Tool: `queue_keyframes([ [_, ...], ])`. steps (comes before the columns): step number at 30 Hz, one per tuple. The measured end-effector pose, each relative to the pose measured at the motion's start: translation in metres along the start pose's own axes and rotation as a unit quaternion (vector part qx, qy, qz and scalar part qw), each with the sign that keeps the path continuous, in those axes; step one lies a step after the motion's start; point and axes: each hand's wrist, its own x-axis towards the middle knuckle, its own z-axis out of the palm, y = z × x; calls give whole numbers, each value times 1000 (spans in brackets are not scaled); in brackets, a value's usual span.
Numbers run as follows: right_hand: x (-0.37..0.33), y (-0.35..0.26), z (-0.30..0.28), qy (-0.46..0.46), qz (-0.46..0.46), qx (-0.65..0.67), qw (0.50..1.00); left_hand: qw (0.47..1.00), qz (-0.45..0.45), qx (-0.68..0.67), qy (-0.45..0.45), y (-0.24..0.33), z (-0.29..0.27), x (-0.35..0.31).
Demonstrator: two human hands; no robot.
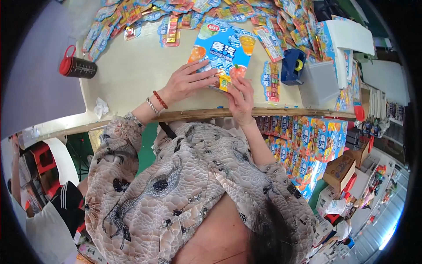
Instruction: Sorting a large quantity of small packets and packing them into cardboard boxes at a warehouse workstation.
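A blue cardboard box (pixel 226 50) printed with fruit and drink pictures lies at a slant on the table, close to its front edge. Across the box's lower left part my left hand (pixel 189 81) rests with its fingers stretched out flat. At the near right corner, my right hand (pixel 241 97) grips the box, its fingers bent against the printed face and the edge. What lies under the fingertips is hidden. Just right of the box is a single candy blister card (pixel 271 81) with a colourful strip on it.
Many candy cards (pixel 184 6) are heaped along the table's far side. A blue tape dispenser (pixel 292 66) and a clear plastic bin (pixel 321 81) stand at right. At left are a dark bottle with red lid (pixel 78 62) and crumpled tissue (pixel 101 108). Stacked printed boxes (pixel 314 141) stand below the table's right.
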Motion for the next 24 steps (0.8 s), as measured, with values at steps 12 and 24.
queue_keyframes([
  [12, 40, 143, -141, 75, 401, -254, 877, 994, -75, 59, 52, 36, 15, 9],
  [24, 24, 138, -132, 252, 456, 100, 848, 988, -116, 84, 58, 56, 32, 12],
])
